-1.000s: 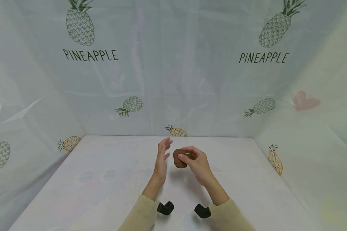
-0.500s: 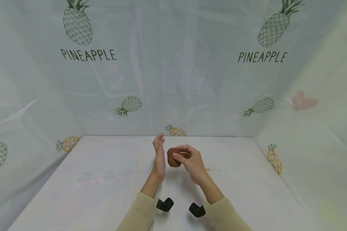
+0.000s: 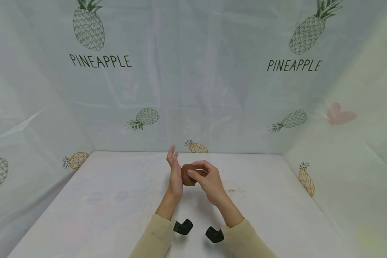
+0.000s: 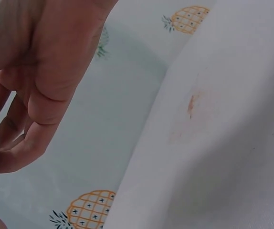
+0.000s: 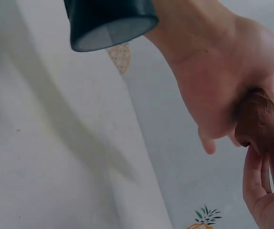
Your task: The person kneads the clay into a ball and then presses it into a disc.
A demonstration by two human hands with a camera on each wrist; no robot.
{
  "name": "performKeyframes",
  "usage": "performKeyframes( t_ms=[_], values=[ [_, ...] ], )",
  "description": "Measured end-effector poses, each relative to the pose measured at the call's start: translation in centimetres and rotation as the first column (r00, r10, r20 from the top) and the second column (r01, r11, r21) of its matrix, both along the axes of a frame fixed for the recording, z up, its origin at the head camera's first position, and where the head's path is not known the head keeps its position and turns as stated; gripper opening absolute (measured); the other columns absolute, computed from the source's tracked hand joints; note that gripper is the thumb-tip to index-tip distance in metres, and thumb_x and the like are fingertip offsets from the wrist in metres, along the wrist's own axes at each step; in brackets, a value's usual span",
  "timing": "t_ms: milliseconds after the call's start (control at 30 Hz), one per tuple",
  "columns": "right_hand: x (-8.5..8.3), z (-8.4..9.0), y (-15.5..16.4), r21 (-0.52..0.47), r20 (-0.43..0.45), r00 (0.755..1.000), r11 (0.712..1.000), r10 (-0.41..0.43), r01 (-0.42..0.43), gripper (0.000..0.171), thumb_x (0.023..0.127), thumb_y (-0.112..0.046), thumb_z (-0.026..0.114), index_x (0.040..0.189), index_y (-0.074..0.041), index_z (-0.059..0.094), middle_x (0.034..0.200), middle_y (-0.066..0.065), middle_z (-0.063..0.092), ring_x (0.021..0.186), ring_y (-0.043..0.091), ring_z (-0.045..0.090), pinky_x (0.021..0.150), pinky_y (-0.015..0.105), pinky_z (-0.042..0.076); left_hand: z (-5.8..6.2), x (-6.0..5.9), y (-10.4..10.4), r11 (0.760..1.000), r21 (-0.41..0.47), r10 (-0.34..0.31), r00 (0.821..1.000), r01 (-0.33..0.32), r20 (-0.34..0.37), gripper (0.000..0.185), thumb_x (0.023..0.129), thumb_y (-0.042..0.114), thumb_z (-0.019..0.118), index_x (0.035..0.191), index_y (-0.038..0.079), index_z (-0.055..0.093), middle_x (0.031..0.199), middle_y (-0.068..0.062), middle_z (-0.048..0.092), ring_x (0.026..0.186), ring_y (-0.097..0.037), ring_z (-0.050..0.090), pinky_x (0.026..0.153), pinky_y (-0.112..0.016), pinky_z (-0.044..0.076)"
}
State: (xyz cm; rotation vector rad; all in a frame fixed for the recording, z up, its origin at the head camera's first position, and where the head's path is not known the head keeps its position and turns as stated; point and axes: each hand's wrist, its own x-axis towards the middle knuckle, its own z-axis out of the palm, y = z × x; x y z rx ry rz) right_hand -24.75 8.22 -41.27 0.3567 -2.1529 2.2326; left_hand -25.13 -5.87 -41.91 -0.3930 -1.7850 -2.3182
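Above the white table (image 3: 116,179), a brown lump (image 3: 185,177) aloft

From my distant seat I see the lump up in the air, its side apparently touching the palm of the left hand (image 3: 175,177). That hand's fingers are mostly extended and grip nothing; whether they press together I cannot tell. The thumb and fingers of the right hand (image 3: 212,182) pinch the lump. To press it well, I'd want the left palm flat as a backing, and an even push with a light pinch, since the clay-like stuff looks soft enough to dent.
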Motion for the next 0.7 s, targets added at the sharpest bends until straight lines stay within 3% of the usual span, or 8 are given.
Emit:
performKeyframes(
  t_ms=[233,400,600,700],
  values=[
    [0.4,-0.4,-0.4,0.101,-0.101,0.995,0.994,-0.020,0.030,0.028,0.094,-0.015,0.084,0.119,-0.012,0.074,0.117,0.005,0.075,0.106,0.027,0.071,0.081,0.028,0.061,-0.2,0.0,-0.3,1.000,0.026,0.017,1.000,-0.017,0.023,0.058,0.114,0.051,0.013,0.169,0.044,-0.004,0.177,-0.002,-0.007,0.164,-0.028,-0.012,0.127,-0.065,-0.001],
    [0.6,-0.6,-0.2,0.195,-0.220,0.975,0.979,-0.020,0.064,0.023,0.095,-0.019,0.083,0.117,-0.015,0.075,0.114,0.002,0.075,0.105,0.023,0.072,0.088,0.028,0.061,-0.1,0.2,-0.3,0.999,0.040,0.019,1.000,-0.020,0.003,0.059,0.114,0.050,0.013,0.169,0.041,-0.007,0.177,-0.003,-0.009,0.164,-0.028,-0.012,0.127,-0.065,0.001],
    [0.7,0.1,-0.2,0.191,-0.274,0.962,0.979,-0.019,0.074,0.009,0.100,-0.021,0.077,0.106,-0.014,0.078,0.107,0.002,0.077,0.102,0.018,0.072,0.085,0.030,0.061,0.4,0.3,-0.4,0.999,0.030,0.040,0.998,-0.038,-0.049,0.060,0.114,0.049,0.012,0.170,0.039,-0.009,0.177,-0.001,-0.009,0.164,-0.027,-0.012,0.127,-0.066,-0.005],
    [0.8,0.6,-0.3,0.165,-0.266,0.963,0.983,-0.032,0.078,0.014,0.104,-0.023,0.072,0.096,-0.012,0.077,0.102,0.002,0.076,0.099,0.016,0.071,0.082,0.029,0.059,0.7,0.4,-0.6,0.999,0.022,0.040,0.997,-0.039,-0.067,0.062,0.113,0.051,0.012,0.170,0.038,-0.009,0.177,-0.001,-0.008,0.164,-0.026,-0.013,0.127,-0.066,-0.006]
  ],
)
